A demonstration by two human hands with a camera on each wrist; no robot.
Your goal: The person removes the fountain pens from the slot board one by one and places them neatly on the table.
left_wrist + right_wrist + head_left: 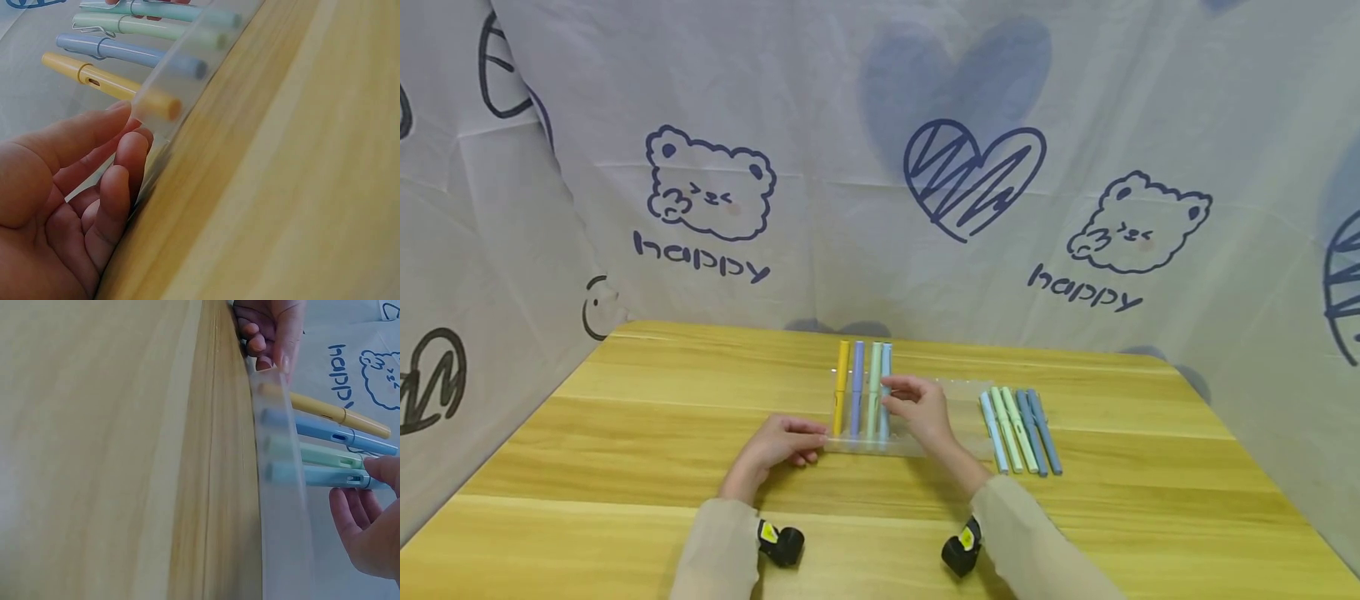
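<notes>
Behind the wooden table (662,433), a white cloth backdrop (880,167) printed with bears, hearts and the word "happy" closes off the far side and both flanks. On the tabletop, near its middle, stands a clear plastic pen holder (880,446), a frosted strip with slots along it. Four pens stand upright in its left end, side by side: a yellow pen (842,387), a lavender-blue pen (857,389), a mint-green pen (873,390) and a light-blue pen (886,367).

The left hand (782,442) rests on the table at the holder's left end; the left wrist view shows its fingertips (128,153) pressed against the frosted wall just beside the yellow pen, the fingers gently bent and closed round nothing. The right hand (921,408) is raised beside the upright row, its thumb and fingers pinching the light-blue pen near the clip, as the right wrist view shows.

To the right of the holder, five loose pens (1021,429) lie flat on the wood in a tight row: one light blue, two pale green, two dusty blue, touching or nearly so.
</notes>
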